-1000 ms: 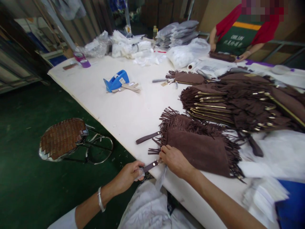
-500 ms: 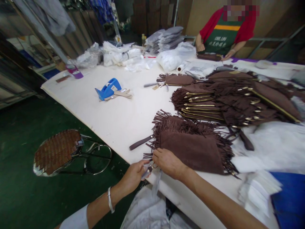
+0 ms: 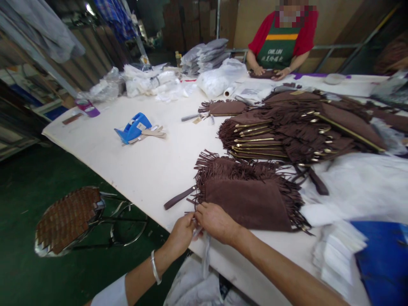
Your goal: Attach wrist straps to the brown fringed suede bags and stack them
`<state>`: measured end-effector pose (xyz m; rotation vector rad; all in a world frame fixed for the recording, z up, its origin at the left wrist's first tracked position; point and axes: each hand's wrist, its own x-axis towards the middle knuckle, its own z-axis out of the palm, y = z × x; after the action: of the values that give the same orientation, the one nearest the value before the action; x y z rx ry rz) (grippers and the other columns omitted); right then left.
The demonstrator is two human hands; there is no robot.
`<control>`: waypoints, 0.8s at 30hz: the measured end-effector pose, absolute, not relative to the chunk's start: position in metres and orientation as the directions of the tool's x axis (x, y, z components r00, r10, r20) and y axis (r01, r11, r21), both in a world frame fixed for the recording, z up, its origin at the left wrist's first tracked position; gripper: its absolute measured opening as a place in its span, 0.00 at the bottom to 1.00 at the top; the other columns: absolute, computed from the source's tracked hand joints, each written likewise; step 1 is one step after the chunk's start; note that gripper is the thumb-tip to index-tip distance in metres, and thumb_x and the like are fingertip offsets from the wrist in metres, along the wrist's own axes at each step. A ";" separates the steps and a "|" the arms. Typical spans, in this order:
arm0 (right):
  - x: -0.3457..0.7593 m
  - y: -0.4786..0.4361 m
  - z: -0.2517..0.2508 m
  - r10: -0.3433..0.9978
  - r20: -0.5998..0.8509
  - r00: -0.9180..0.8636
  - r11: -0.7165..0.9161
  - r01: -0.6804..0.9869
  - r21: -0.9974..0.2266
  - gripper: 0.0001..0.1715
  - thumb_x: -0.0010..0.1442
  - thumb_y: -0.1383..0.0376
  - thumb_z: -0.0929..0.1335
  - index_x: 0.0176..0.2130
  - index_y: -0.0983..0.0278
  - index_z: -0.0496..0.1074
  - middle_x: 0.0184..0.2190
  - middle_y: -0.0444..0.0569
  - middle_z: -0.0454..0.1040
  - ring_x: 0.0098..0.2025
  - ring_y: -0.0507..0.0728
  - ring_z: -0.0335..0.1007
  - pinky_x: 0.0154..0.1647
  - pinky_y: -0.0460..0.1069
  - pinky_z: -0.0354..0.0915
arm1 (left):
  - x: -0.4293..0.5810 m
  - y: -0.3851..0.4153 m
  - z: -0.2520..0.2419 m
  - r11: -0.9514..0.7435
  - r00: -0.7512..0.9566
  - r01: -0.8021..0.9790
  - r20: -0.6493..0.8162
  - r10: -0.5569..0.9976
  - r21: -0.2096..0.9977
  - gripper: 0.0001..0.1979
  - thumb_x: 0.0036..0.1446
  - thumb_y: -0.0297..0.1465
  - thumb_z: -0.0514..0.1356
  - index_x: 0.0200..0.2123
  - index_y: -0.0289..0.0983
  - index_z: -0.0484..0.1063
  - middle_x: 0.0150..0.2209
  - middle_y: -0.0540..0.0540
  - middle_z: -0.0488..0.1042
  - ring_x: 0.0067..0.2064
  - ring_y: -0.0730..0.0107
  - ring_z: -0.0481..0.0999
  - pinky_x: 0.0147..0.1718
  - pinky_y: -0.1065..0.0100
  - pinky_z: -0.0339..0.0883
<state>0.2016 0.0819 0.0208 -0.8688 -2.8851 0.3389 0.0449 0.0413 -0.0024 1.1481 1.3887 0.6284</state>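
Observation:
A brown fringed clutch bag lies flat at the table's near edge, its wrist strap sticking out to the left. At its lower left corner my left hand and my right hand meet with fingertips pinched together. Between them is a small plastic-wrapped strap, mostly hidden by the fingers. From under my right hand hangs a strip of clear plastic. Exactly how each fingertip grips the strap is hidden.
Stacked brown fringed bags with gold zips fill the right side. A blue tape dispenser stands on the white table. Plastic bags lie at the back. A stool stands left. Across the table, a person handles a brown bag.
My hands have come closer together, covering the metal clasp that showed between them. The view has shifted, moving the table contents left. The person opposite has both hands on their bag.

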 end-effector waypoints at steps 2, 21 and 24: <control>0.206 0.081 0.019 0.594 0.042 -0.803 0.774 0.557 -0.301 0.06 0.62 0.66 0.66 0.39 0.67 0.70 0.37 0.52 0.71 0.40 0.58 0.64 0.40 0.52 0.62 | 0.047 0.044 -0.008 0.407 0.160 0.228 -0.446 0.881 0.885 0.08 0.54 0.35 0.55 0.30 0.35 0.68 0.24 0.46 0.72 0.25 0.67 0.71 0.24 0.69 0.63; 0.223 0.059 0.017 0.834 -0.055 -0.549 0.444 0.727 -0.524 0.16 0.55 0.67 0.67 0.46 0.62 0.69 0.54 0.51 0.62 0.53 0.59 0.58 0.54 0.52 0.59 | 0.055 0.047 -0.026 0.470 0.143 0.099 -0.480 0.866 0.877 0.08 0.52 0.33 0.56 0.34 0.34 0.66 0.19 0.49 0.70 0.20 0.72 0.68 0.21 0.71 0.59; 0.224 0.060 0.018 0.837 -0.049 -0.545 0.441 0.724 -0.530 0.17 0.55 0.69 0.66 0.46 0.61 0.69 0.52 0.50 0.63 0.52 0.58 0.59 0.53 0.51 0.59 | 0.051 0.044 -0.023 0.419 0.136 0.147 -0.438 0.889 0.896 0.09 0.53 0.34 0.57 0.36 0.36 0.66 0.21 0.50 0.70 0.21 0.71 0.68 0.21 0.71 0.60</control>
<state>0.2242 0.0601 0.0183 -1.3622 -2.4721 0.7459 0.0514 0.0442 -0.0233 1.0272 1.3457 0.7036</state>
